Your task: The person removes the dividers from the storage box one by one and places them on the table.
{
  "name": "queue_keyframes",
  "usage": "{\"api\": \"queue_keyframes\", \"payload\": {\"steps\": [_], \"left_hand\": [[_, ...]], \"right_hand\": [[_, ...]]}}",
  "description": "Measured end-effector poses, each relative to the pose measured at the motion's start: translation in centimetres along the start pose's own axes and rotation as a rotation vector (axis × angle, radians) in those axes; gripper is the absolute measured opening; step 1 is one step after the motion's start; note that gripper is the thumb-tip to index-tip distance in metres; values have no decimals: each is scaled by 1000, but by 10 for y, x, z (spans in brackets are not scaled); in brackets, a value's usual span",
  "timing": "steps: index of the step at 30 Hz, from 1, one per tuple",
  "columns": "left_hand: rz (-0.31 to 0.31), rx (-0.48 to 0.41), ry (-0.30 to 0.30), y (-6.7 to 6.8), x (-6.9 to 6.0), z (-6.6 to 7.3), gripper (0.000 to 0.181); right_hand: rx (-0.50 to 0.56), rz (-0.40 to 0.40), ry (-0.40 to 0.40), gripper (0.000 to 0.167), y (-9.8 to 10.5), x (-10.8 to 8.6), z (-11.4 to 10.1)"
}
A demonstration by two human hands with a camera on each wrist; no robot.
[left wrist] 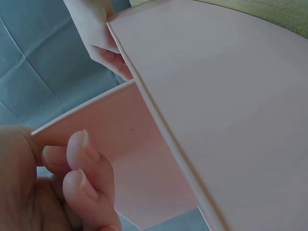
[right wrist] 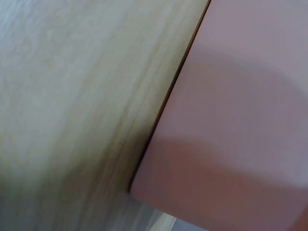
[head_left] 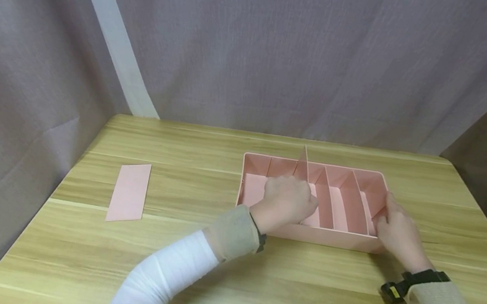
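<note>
A pink organizer box point(head_left: 330, 238) lies lengthwise on the table, with two dividers point(head_left: 359, 206) standing across its right half. My left hand point(head_left: 287, 200) reaches over the box's front wall and pinches another pink divider point(head_left: 303, 162), whose far corner sticks up above the back rim. In the left wrist view, curled fingers point(left wrist: 89, 185) lie against this divider point(left wrist: 139, 149) beside the box's pale outer wall point(left wrist: 221, 96). My right hand point(head_left: 401, 236) grips the box's right end, its fingers partly hidden by the wall. The right wrist view shows only the box's outer side point(right wrist: 231, 130) close up.
A loose flat pink panel point(head_left: 130, 193) lies on the left part of the wooden table point(head_left: 192, 181). Grey-mauve cloth point(head_left: 262, 60) hangs behind the table's back edge, and a white strip point(head_left: 115, 33) runs down it at the left.
</note>
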State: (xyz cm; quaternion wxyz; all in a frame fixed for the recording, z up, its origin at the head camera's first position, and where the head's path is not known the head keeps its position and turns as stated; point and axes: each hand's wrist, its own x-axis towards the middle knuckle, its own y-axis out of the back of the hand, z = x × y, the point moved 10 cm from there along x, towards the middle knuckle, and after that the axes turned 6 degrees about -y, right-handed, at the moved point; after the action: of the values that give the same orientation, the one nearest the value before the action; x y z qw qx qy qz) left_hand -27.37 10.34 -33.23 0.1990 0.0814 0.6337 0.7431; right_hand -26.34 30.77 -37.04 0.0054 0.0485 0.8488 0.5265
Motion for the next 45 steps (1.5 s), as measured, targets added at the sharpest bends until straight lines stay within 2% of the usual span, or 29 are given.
{"api": "queue_keyframes", "payload": {"steps": [16, 26, 35, 45], "left_hand": [[9, -26, 3, 7, -2, 0, 41], [40, -33, -18, 13, -4, -1, 40], [40, -67, -30, 15, -7, -2, 45], [80, -98, -56, 23, -12, -3, 45]], "right_hand": [[-9, -18, -19, 57, -1, 1, 2], [-4, -3, 1, 57, 1, 1, 0], [-15, 17, 16, 57, 2, 1, -2], [-14, 15, 14, 57, 2, 0, -2]]}}
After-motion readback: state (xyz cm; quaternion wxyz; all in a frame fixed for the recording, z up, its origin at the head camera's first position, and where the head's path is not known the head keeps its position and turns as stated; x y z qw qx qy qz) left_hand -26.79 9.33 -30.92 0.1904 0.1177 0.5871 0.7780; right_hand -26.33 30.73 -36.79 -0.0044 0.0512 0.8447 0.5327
